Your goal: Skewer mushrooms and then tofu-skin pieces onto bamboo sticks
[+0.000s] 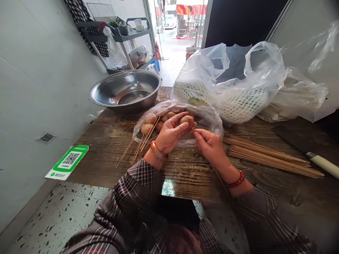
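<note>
My left hand (171, 132) is closed round a small brown potato (187, 121), held up over an open clear plastic bag (212, 121). My right hand (210, 143) pinches a thin wooden skewer (219, 178) close to its upper end. That end meets the potato's underside; how deep it goes is hidden by my fingers. More potatoes (147, 128) lie in the bag. Several skewers (140, 146) stick out from them toward the left front, partly behind my left wrist. A bundle of loose skewers (272, 157) lies on the table to the right of my right hand.
A large steel basin (127, 90) stands at the table's back left. Netted produce fills a big plastic bag (238, 95) behind. A cleaver (293, 143) lies at the right, its pale handle outward. A green QR card (70, 160) rests at the left edge of the wooden table (100, 155).
</note>
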